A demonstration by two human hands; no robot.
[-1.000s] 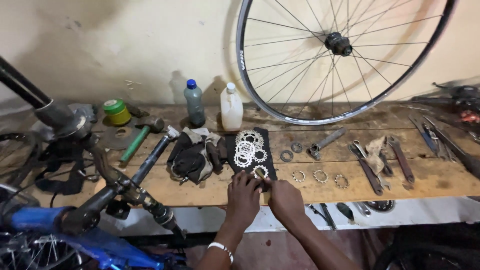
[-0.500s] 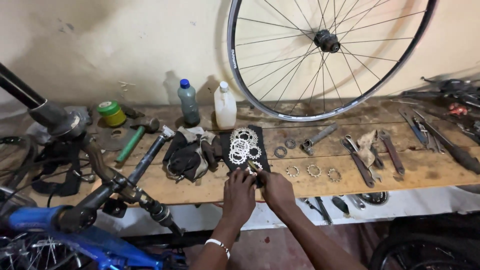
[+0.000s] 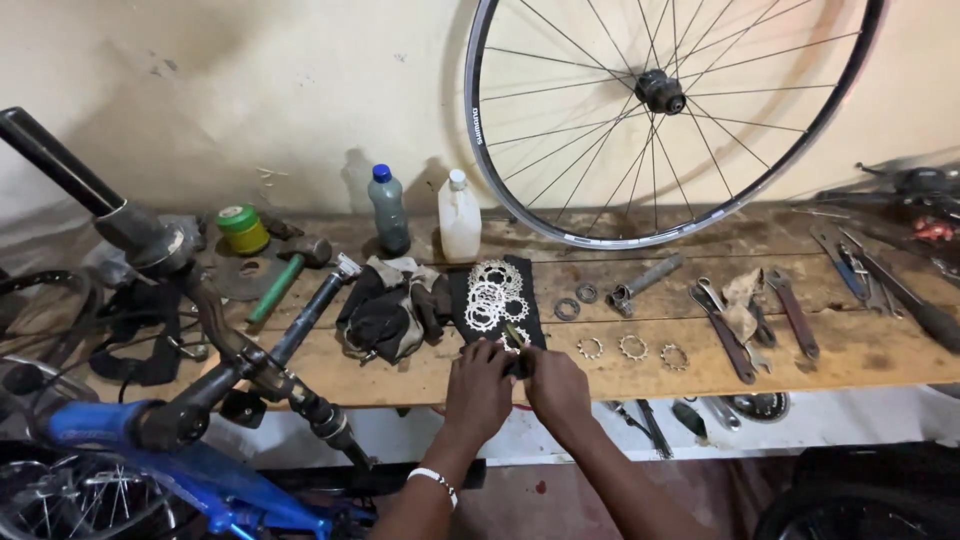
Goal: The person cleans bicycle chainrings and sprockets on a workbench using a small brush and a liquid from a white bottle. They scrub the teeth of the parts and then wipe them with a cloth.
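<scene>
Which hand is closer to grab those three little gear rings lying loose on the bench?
Probably the right hand: the three small sprockets lie on its side, while the left hand sits farther away.

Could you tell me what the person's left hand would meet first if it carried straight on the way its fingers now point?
Most likely the sprockets laid on the black cloth just beyond the left hand; farther along stands the white bottle. Depth is hard to judge from this view.
</scene>
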